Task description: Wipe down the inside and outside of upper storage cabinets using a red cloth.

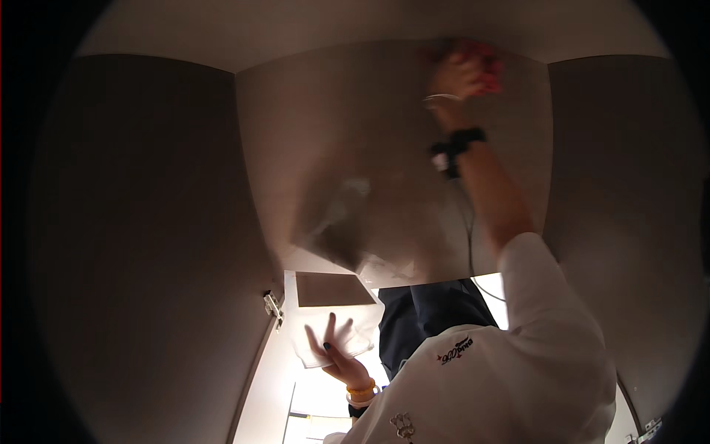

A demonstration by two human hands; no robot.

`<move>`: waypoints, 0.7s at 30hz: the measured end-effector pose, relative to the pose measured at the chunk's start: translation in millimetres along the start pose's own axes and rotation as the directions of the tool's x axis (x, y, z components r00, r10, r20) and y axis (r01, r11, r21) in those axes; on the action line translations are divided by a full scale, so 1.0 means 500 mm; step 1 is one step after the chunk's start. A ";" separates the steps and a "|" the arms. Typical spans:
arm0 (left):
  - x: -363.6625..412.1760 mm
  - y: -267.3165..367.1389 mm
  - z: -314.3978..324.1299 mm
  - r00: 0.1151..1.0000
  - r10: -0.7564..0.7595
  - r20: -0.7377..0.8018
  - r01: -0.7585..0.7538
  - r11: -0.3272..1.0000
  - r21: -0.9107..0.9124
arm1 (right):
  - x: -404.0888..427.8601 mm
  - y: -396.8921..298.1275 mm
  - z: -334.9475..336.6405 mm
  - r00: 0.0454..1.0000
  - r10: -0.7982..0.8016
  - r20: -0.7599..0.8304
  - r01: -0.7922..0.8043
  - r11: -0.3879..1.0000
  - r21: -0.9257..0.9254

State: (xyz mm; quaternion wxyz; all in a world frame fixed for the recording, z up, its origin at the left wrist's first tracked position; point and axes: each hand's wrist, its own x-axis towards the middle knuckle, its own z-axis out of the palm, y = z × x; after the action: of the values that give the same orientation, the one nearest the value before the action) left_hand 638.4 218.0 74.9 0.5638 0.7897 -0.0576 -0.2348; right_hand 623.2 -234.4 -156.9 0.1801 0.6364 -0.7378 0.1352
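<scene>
My right hand (457, 75) is pressed around a red cloth (491, 66) against the far part of the brown cabinet panel (344, 127). Motion blurs both the hand and the cloth. On that forearm sits a black strap with a small device (455, 152), and a thin cable (470, 238) trails from it. Low in the view, my left hand (344, 355) holds a translucent white plastic container (344, 327) by its wall, thumb on the near side. Its fingers show faintly through the plastic. The container's rim is close to the panel's near edge.
Dark cabinet side walls rise at the left (144, 194) and right (615, 183). A metal hinge (273, 309) juts from the left wall near the opening. A back panel (360, 28) closes the far end. Smeary marks (338, 211) show on the middle of the panel.
</scene>
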 end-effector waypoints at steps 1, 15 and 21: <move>-0.003 -0.002 -0.003 1.000 0.002 -0.011 -0.002 1.000 0.018 | -0.051 -0.064 -0.026 0.995 -0.095 0.003 0.095 0.995 -0.002; -0.007 -0.012 -0.033 0.995 0.065 -0.078 -0.055 0.991 0.124 | -0.225 -0.220 -0.186 0.334 -0.920 -0.206 0.680 0.084 0.729; -0.007 -0.014 -0.005 0.954 0.293 0.062 -0.300 0.932 0.205 | 0.051 0.288 -0.009 0.641 -0.763 -0.084 0.636 0.467 0.615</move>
State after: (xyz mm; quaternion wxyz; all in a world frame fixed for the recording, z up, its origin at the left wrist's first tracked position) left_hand 635.2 223.9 70.4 0.5043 0.8239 -0.2094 -0.1517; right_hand 478.0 -233.0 -137.2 -0.0653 0.9144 -0.3418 0.2067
